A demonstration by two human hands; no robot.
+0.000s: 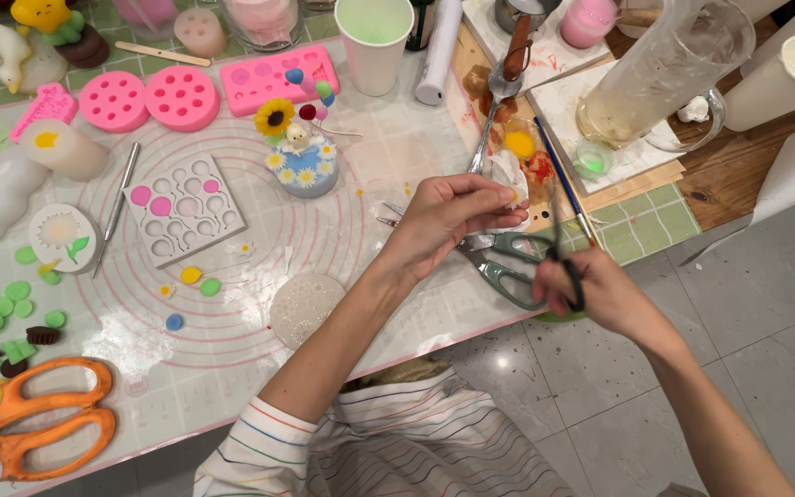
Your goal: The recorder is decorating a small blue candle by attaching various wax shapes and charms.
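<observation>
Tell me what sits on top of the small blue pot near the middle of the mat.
On the blue pot a ring of white daisies, a small white figure and a sunflower show. Whatever fills the pot under them is covered.

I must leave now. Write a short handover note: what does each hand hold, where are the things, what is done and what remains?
Left hand: pinches a white tissue around the blades of the green-handled scissors, above the table edge.
Right hand: fingers through the scissor handles, holding them off the table.
Nearby: decorated blue candle with sunflower on the pink-ringed mat; white mould; orange scissors at the near left.
Done: the candle already carries flowers.
Left: the tissue is at the blades; how clean they are cannot be seen.
</observation>
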